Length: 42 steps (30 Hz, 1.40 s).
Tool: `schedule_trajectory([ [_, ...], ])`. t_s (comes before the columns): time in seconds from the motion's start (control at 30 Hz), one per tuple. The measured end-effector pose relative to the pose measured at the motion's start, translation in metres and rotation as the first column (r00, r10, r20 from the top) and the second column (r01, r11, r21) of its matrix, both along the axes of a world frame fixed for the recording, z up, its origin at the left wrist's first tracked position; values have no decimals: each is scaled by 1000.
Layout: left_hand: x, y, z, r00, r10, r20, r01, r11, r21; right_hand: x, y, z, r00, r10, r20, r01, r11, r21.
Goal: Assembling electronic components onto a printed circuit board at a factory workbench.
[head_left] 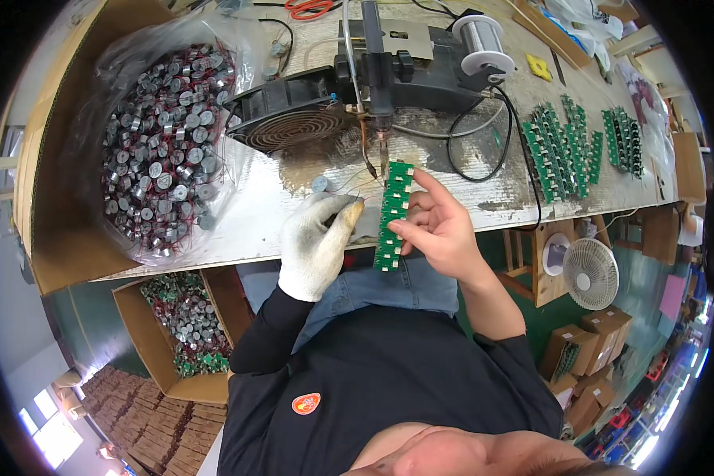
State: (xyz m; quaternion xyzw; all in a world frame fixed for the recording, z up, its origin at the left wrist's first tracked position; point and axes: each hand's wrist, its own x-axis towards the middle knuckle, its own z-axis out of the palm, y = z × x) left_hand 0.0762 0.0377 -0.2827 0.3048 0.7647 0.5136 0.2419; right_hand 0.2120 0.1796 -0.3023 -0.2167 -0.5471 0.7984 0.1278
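Observation:
My left hand [319,238], in a white glove with a yellowed fingertip, pinches a thin wire just left of the board. A small round metal component [320,184] lies on the table beyond that glove, with fine leads near it. My bare right hand [440,230] grips a long green circuit board strip [393,222] between thumb and fingers. The strip stands nearly lengthwise away from me, with a row of pale pads or connectors along it. Its far end is just below the tip of a soldering machine [381,103]; whether they touch I cannot tell.
A black fan [285,111] and a solder wire spool [482,44] stand by the machine. Left is a carton [63,174] of round metal components with red wires. Green board strips [559,151] lie at right. Below the table are another carton [147,333] and a white fan [591,274].

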Motion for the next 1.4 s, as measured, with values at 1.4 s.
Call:
schedule_trajectory([
  [1.4, 8, 14, -9, 763, 50, 644, -177, 975, 134, 0, -5, -3, 998, -32, -51, 34, 999, 40],
])
